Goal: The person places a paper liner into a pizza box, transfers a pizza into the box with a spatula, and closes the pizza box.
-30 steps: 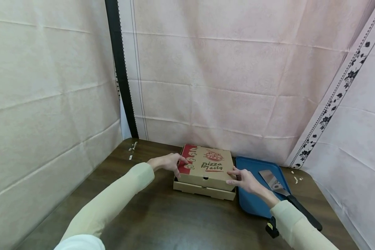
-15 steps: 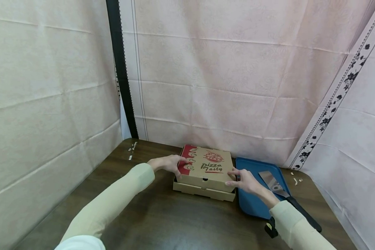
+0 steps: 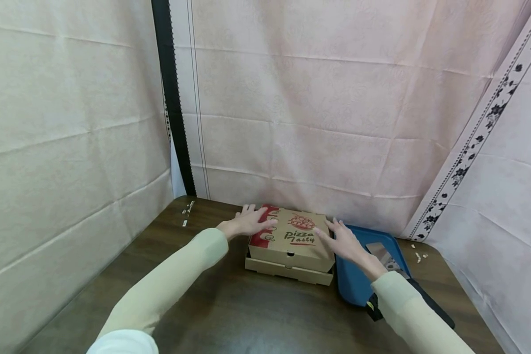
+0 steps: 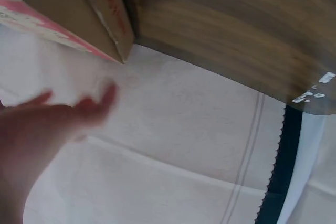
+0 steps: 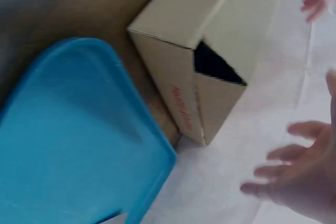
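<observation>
The cardboard pizza box (image 3: pixel 301 231) has a tan lid with a red left strip and "Pizza Tasty" printing. Its lid lies over the base, whose front wall (image 3: pixel 287 272) shows below it; in the right wrist view a dark gap (image 5: pixel 215 64) shows at the lid's corner. My left hand (image 3: pixel 248 222) is over the box's left edge, fingers extended and spread. Over the right edge is my right hand (image 3: pixel 346 243), fingers also spread. Both hands hold nothing; in the wrist views they appear apart from the box.
Right of the box lies a blue tray (image 3: pixel 351 285). A metal spatula (image 3: pixel 382 255) with a black handle (image 3: pixel 431 302) rests across it, partly behind the right arm. White scraps (image 3: pixel 418 256) dot the brown table (image 3: pixel 256 319). Pale cloth (image 3: pixel 314 123) hangs behind.
Both hands have let go of the lid's sides near the front corners. They have risen and moved toward the back, with fingers spreading. The box has stayed in place.
</observation>
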The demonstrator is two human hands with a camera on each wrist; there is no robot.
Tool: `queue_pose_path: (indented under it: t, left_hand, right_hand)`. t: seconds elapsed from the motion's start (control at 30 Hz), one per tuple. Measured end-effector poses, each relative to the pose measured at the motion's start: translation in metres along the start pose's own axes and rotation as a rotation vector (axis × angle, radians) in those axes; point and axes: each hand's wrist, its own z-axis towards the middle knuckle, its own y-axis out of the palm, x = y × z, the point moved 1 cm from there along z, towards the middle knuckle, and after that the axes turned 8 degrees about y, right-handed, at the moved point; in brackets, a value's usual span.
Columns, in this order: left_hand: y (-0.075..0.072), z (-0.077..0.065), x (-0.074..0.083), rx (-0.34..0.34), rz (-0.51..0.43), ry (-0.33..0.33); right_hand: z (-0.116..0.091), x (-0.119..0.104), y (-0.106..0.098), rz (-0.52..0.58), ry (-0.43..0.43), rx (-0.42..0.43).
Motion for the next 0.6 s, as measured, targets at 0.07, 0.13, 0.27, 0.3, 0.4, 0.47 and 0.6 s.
queue_pose_path:
  t: [0.07, 0.13, 0.27, 0.3, 0.4, 0.47, 0.6]
  left_hand:
    - [0.001, 0.005, 0.006, 0.058, -0.011, -0.050]
    - [0.004, 0.011, 0.010, 0.096, -0.014, -0.094]
    - [0.019, 0.024, 0.012, 0.119, 0.034, -0.154]
    - [0.024, 0.027, 0.012, 0.119, 0.047, -0.166]
    - [0.039, 0.033, 0.011, 0.100, 0.080, -0.195]
    - [0.048, 0.036, 0.011, 0.085, 0.081, -0.210]
    - [0.058, 0.040, 0.012, 0.063, 0.089, -0.220]
  right_hand:
    - [0.007, -0.005, 0.001, -0.040, 0.029, 0.050]
    - [0.013, -0.009, 0.005, -0.086, 0.035, 0.111]
    - [0.022, -0.014, 0.020, -0.148, 0.062, 0.152]
    - [0.024, -0.015, 0.024, -0.157, 0.071, 0.146]
    - [0.027, -0.015, 0.036, -0.166, 0.118, 0.104]
    - [0.028, -0.015, 0.042, -0.155, 0.137, 0.074]
    - [0.030, -0.016, 0.051, -0.147, 0.150, 0.050]
